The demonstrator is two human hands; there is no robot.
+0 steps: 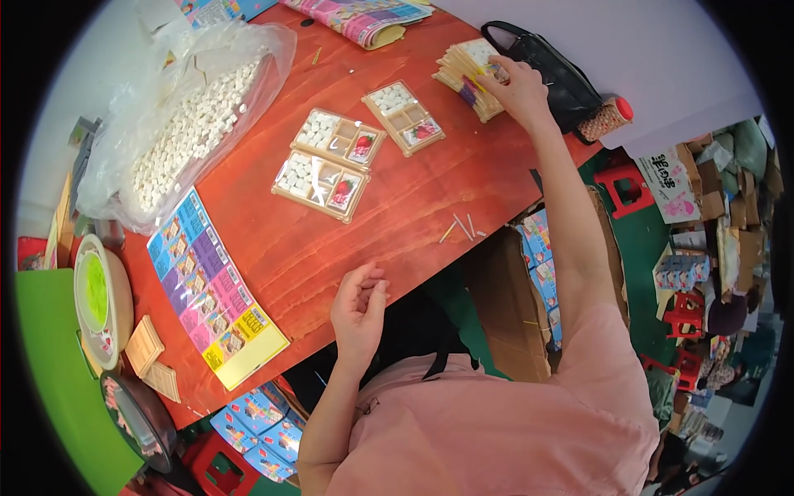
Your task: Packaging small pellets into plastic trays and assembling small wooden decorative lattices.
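Note:
My right hand (pixel 519 93) reaches to the far right of the table, its fingers closed on a tray at the near side of a pile of shallow, wood-coloured trays (pixel 463 73). The top of that pile shows white pieces, and yellow and purple labels show along its side. My left hand (pixel 360 307) hovers by the table's front edge, its fingers loosely curled in with nothing visible in them. Mid-table lie two touching compartment trays (pixel 318 131) and, apart from them, a third tray (pixel 411 122). Each holds small white blocks and a red-printed piece.
On the left are a clear bag of white blocks (pixel 198 124), a coloured label sheet (pixel 203 289), a basin with green stuff (pixel 98 289) and a dark bowl (pixel 136 417). A black bag (pixel 550 74) and red-lidded jar (pixel 606 120) stand far right. Small sticks (pixel 460 227) lie near the edge.

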